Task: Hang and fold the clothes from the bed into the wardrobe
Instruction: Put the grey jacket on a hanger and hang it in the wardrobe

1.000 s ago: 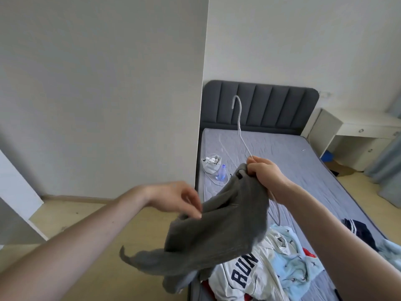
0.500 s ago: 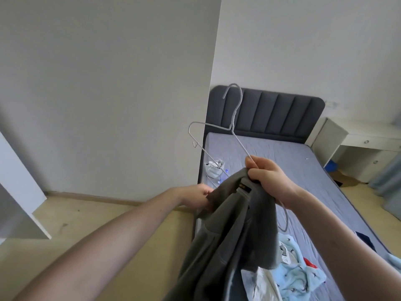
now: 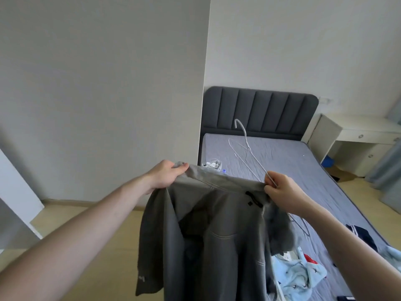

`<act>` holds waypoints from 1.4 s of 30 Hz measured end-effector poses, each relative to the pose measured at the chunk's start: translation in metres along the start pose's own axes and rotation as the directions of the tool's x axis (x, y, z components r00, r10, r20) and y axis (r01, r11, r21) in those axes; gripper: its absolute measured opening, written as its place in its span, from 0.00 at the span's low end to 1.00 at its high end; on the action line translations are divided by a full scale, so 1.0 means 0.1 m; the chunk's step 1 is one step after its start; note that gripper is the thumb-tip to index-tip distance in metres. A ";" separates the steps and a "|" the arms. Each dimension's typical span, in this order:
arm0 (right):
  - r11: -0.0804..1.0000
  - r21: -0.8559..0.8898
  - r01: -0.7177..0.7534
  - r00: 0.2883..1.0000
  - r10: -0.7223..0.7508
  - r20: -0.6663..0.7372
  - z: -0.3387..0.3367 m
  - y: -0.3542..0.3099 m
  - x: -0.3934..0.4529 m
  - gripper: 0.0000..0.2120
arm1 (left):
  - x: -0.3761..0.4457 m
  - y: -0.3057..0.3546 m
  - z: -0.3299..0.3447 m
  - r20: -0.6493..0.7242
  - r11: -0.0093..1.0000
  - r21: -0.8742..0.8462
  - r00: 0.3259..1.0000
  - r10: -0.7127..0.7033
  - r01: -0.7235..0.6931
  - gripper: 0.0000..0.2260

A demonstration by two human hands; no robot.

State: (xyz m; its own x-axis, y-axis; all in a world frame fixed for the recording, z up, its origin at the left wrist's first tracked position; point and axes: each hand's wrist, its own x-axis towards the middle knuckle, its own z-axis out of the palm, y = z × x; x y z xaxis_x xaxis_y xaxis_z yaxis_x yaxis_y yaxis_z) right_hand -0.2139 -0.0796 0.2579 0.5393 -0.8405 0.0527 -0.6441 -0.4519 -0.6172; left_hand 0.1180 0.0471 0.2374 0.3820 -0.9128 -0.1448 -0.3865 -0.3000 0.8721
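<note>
A grey garment (image 3: pixel 208 240) hangs spread out in front of me, stretched by its top edge between both hands. My left hand (image 3: pixel 166 175) grips the left end of that edge. My right hand (image 3: pixel 282 193) pinches the right end together with a thin white wire hanger (image 3: pixel 249 153), whose hook points up and away over the bed (image 3: pixel 303 170). More clothes lie on the bed's near end: a light blue printed piece (image 3: pixel 301 274) and a dark navy piece (image 3: pixel 362 234).
A grey wall corner (image 3: pixel 204 105) juts out left of the bed's dark padded headboard (image 3: pixel 260 109). A small white bundle (image 3: pixel 212 165) lies on the mattress. A white desk (image 3: pixel 358 135) stands at the right, a white panel (image 3: pixel 15 198) at the left over wooden floor.
My left hand took hold of the garment's top edge and drew it out to the left, so the bunched grey cloth now hangs spread between both hands. The hanger tilted lower.
</note>
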 end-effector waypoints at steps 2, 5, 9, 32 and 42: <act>1.000 0.009 -0.001 1.000 0.001 -0.011 0.00 0.04 0.04 0.11 | -0.01 0.07 -0.04 0.064 0.968 -0.251 0.998 0.029 -0.012 0.18; 0.999 0.019 0.037 0.997 -0.036 -0.064 -0.07 0.07 0.06 0.13 | 0.01 0.09 -0.10 -0.007 0.939 -0.339 0.998 0.055 -0.054 0.16; 0.986 0.052 0.158 0.984 -0.153 -0.086 -0.20 -0.05 -0.02 0.20 | 0.15 -0.11 -0.17 -0.128 0.985 -0.165 0.991 0.035 -0.056 0.22; 0.969 0.215 0.123 0.985 -0.145 0.090 -0.26 -0.14 -0.25 0.20 | 0.22 -0.03 -0.72 -0.202 0.981 -0.153 0.975 0.088 -0.121 0.27; 0.964 0.245 0.101 0.974 -0.146 0.173 -0.31 -0.18 -0.29 0.21 | 0.25 0.11 -0.91 -0.351 0.995 0.026 0.931 0.098 -0.095 0.20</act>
State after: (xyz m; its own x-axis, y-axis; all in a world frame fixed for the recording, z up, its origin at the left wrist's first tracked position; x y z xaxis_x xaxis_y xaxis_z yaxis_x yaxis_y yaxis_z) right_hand -0.2352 -0.0562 0.2916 0.7132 -0.7010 0.0053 -0.4336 -0.4471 -0.7824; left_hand 0.1998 0.0466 0.2857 0.6125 -0.7822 0.1143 -0.4425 -0.2194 0.8695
